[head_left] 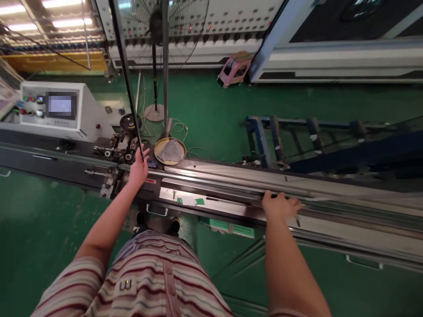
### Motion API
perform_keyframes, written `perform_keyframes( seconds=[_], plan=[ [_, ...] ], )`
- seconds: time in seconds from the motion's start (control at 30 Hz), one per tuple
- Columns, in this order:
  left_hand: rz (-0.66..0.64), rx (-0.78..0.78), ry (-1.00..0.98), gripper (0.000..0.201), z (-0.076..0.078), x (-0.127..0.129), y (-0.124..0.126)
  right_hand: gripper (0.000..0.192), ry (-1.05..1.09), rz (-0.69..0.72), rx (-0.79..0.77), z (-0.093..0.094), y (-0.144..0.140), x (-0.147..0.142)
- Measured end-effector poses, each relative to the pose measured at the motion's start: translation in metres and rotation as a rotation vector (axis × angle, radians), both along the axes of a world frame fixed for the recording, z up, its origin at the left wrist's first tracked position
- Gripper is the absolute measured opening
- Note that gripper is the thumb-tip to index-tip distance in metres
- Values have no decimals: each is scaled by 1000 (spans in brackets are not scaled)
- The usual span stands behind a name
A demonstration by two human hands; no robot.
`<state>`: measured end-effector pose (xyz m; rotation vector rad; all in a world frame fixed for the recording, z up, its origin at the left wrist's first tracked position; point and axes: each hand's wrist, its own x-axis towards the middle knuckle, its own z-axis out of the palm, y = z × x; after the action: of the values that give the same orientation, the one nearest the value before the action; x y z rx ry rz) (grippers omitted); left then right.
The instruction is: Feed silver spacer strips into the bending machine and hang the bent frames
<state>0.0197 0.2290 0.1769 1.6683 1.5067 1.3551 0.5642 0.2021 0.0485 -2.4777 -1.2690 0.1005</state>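
My left hand (138, 171) is raised beside the roller head of a bench machine. Its fingers are closed around the lower end of a long, thin dark strip (127, 75), which slants up out of the top of the view. Farther right, my right hand (280, 207) lies over the machine's long bed, fingers curled over a long metal strip (211, 181) running lengthwise along it. My palm hides the part under it. The roller assembly (122, 149), with small wheels and clamps, sits just left of my left hand.
A control box (61, 108) with a screen stands at the left. Behind the bed are a round yellow tray (170, 151) with a grey cloth, a standing fan (157, 26), a pink stool (235, 69) and a blue rack (264, 136). Drawer handles (157, 211) project at the front.
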Motion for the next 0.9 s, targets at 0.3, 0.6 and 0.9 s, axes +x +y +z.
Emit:
perform_keyframes(
  seconds=[0.3,0.6,0.9],
  plan=[
    [79,10,68,70,-2,-150,10,57,-157,-8,-73,-2,12,-151],
    [171,26,139,69,0,-298,14,55,-112,222,-43,5,5,-278],
    [354,38,254,72,11,-424,14,99,523,-158,154,65,9,-266]
  ],
)
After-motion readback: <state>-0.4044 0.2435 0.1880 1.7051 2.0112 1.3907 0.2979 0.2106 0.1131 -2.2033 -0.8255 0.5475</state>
